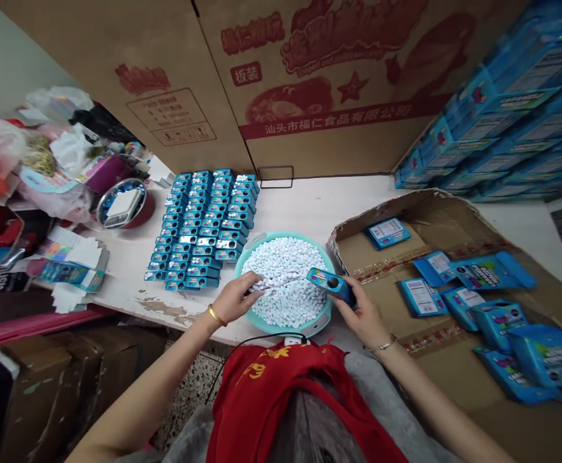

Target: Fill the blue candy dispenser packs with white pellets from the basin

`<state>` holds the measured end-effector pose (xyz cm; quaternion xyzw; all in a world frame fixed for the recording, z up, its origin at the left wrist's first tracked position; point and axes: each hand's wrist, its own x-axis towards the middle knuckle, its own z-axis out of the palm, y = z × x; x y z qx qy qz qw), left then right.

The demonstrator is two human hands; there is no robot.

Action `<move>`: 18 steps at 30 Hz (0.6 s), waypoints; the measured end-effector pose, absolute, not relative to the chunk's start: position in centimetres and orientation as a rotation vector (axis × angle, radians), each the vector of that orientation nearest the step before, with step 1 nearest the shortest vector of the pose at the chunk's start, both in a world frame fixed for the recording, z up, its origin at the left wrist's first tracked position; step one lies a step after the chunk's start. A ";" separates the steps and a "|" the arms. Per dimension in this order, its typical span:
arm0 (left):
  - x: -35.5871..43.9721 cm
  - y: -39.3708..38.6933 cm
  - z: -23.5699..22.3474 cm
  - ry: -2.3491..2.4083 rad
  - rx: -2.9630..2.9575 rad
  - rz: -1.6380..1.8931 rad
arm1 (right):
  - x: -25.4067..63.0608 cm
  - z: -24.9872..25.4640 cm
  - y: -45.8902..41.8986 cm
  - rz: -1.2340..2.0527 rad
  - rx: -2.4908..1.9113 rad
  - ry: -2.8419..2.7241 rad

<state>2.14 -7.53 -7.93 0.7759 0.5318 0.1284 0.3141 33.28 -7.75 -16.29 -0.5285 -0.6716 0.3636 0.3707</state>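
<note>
My left hand [235, 299] reaches over a teal round basin [332, 270] heaped with small white candies [285, 308], its fingertips pinched together among them at the near left. My right hand [358, 312] grips a small blue box [332, 286] with a round dark opening, holding it tilted above the basin's right rim. A thin pale line crosses the candies between my hands; I cannot tell what it is. Rows of small blue boxes [201, 225] stand packed on the table left of the basin.
A white scuffed table [310, 199] carries everything. To the right, a flattened cardboard carton [382, 289] holds loose blue packets [493, 270]. Stacked blue cartons [512, 116] rise at the back right, a large printed carton [319, 83] stands behind, and bags and clutter [44, 173] crowd the left.
</note>
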 end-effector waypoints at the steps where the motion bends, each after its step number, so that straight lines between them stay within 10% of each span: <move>1: 2.2 -7.3 -6.9 1.383 2.084 0.310 | 32.9 -16.4 -7.6 0.903 -1.327 -1.767; 18: 10.6 -5.3 2.6 1.348 2.490 -0.458 | 29.6 -16.6 -8.1 0.823 -1.143 -1.921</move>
